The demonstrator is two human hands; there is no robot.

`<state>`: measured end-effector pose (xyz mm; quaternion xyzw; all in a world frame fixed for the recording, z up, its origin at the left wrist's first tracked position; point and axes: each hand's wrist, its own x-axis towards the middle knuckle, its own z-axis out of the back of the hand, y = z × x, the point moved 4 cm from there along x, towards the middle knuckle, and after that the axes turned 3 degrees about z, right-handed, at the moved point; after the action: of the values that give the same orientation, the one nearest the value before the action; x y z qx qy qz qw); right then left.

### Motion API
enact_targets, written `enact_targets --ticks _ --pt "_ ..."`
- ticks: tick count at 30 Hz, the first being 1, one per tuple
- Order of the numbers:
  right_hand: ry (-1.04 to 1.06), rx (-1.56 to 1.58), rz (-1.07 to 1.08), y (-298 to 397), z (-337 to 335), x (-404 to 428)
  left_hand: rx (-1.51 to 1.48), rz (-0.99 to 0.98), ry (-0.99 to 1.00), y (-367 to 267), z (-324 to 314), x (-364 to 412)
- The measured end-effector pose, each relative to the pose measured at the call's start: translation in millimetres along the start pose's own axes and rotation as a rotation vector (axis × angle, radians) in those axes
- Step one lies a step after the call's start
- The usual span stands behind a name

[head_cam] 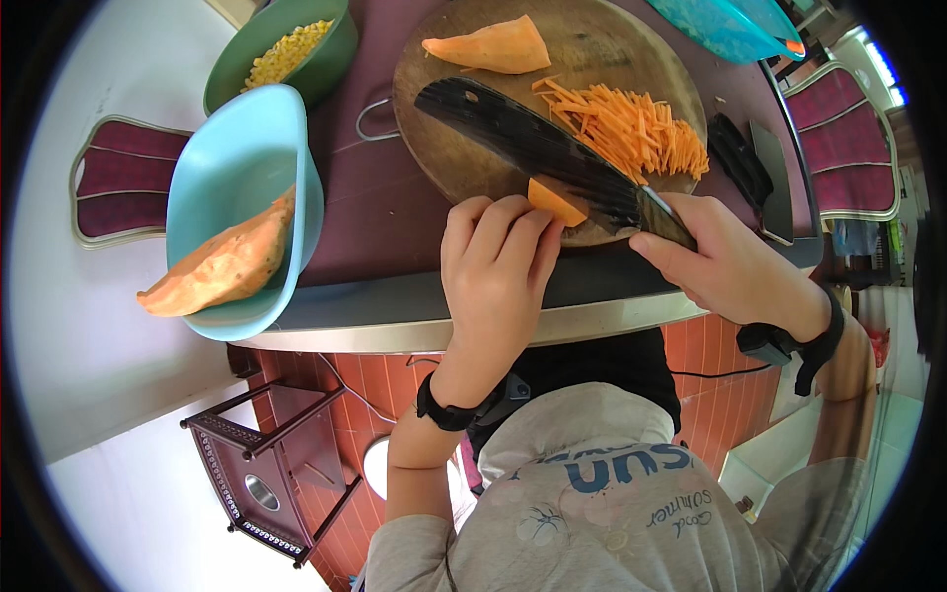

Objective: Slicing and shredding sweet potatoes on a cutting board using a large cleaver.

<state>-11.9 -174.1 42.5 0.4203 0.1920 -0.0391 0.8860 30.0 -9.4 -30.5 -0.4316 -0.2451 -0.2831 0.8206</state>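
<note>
My right hand (710, 255) grips the handle of a dark-bladed kitchen knife (518, 133), whose wide blade slants across a round wooden cutting board (444, 148). Under the blade's near side is a piece of peeled sweet potato (555, 201). My left hand (499, 244) holds that piece, its fingertips bent against the end nearest me. Beyond the blade lies a heap of thin orange sweet potato strips (629, 133). A larger peeled sweet potato chunk (492, 48) rests near the board's far edge. The knife hides part of the board and the far side of the held piece.
A light blue plastic basin (222, 177) with a whole sweet potato (229, 255) leaning over its rim stands at left. Behind it is a green bowl (336, 55) of corn kernels (285, 55). Right of the board lie a black object (736, 159) and a phone-like slab (773, 185). A turquoise basin (729, 26) sits far right.
</note>
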Motion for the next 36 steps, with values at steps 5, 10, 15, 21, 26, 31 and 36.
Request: enact_targets --ticks 5,10,15,21,26,31,36 --pt "0.009 -0.02 0.008 -6 -2 3 -0.002 -0.054 -0.017 1 -1 -3" --pt "0.028 -0.041 -0.082 1 1 4 -0.055 -0.081 0.037 3 17 13" --pt "-0.007 -0.107 -0.088 1 -1 1 0.076 -0.3 -0.119 4 35 74" --pt "0.017 -0.092 -0.073 5 -2 3 0.04 -0.303 -0.003 25 12 73" --pt "0.024 -0.138 -0.066 4 -1 4 0.006 -0.281 0.01 27 11 72" --pt "-0.01 -0.228 -0.031 3 2 6 -0.013 -0.249 0.065 29 12 78" --pt "-0.035 -0.046 0.017 -4 -1 -1 -0.044 -0.235 -0.038 9 23 69"
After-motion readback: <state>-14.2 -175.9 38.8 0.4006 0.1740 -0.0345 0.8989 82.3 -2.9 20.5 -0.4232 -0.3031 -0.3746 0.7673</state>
